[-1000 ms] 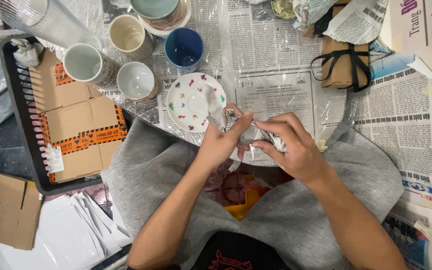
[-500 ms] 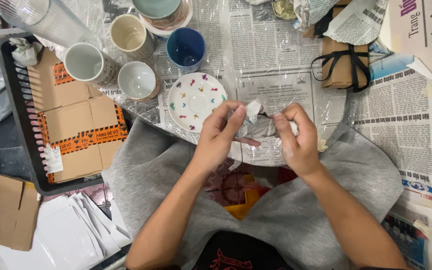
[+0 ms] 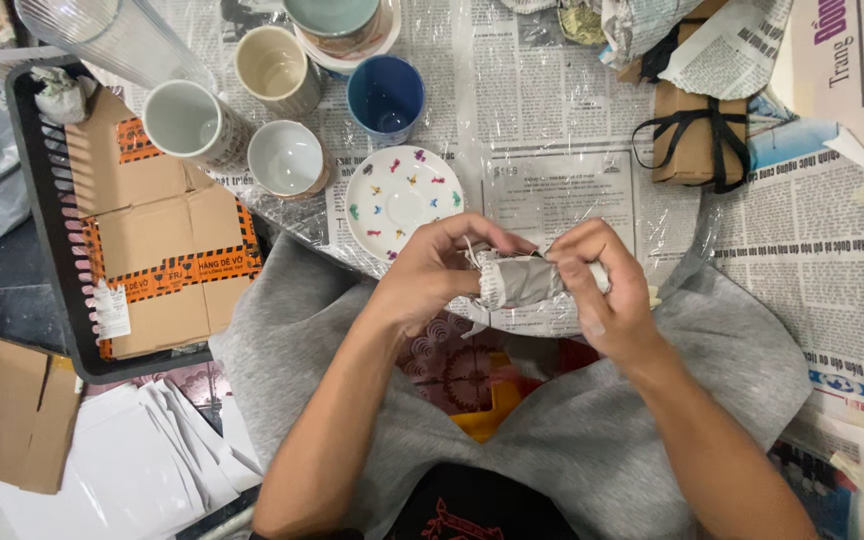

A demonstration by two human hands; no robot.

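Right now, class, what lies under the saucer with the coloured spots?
The saucer rests on clear plastic film spread over newspaper. Whatever surface lies beneath the newspaper is covered. Nearby, both hands, left and right, hold a paper-wrapped bundle; its contents are hidden.

Parcels and cartons around my work

In my left hand (image 3: 432, 275) and right hand (image 3: 602, 290) I grip a small newspaper-wrapped bundle (image 3: 524, 280), roughly cylindrical, grey with print. At my far left a flattened brown cardboard box (image 3: 167, 235) lies in a black plastic crate (image 3: 47, 220); orange-and-black tape (image 3: 177, 275) runs across the box, and a small white label (image 3: 110, 310) sits on its lower left corner. At upper right stands a brown paper parcel (image 3: 697, 140), tied with black ribbon (image 3: 687, 125). A loose brown cardboard piece (image 3: 7, 415) lies at lower left.
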